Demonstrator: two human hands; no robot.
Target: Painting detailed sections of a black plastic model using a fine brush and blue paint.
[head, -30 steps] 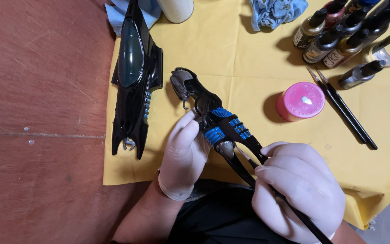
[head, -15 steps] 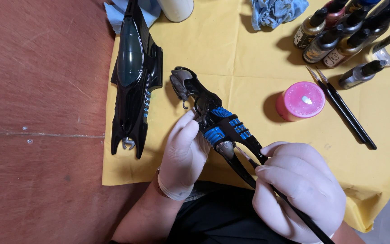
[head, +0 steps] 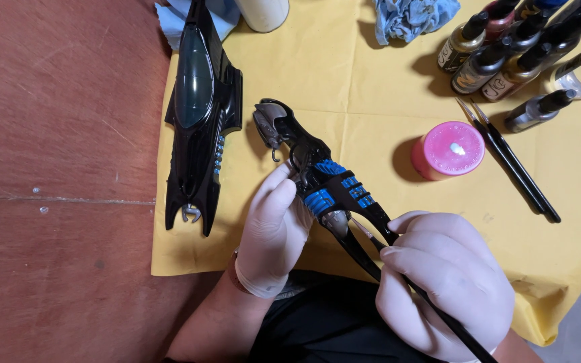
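Almost nothing has shifted since the earlier frames: both gloved hands and the part between them sit where they were. Largest is the reddish-brown wooden surface (head: 55, 168), partly covered by a yellow cloth (head: 371, 87). On the cloth's left edge lies a long glossy black model vehicle hull with a dark canopy (head: 200, 114). The left hand (head: 274, 232), in a white glove, has its grip closed around a smaller curved black model part with bright blue ribs (head: 324, 181), holding it raised just above the cloth. The right hand (head: 445, 282) pinches a thin black-handled brush (head: 432, 302), whose tip meets the part below the blue ribs. Beyond stand dark paint bottles (head: 499, 54), a pink round pot (head: 448, 149) and two spare black brushes (head: 512, 165). A slip of the brush could smear colour onto the gloss black; a loosened left grip could drop the part.
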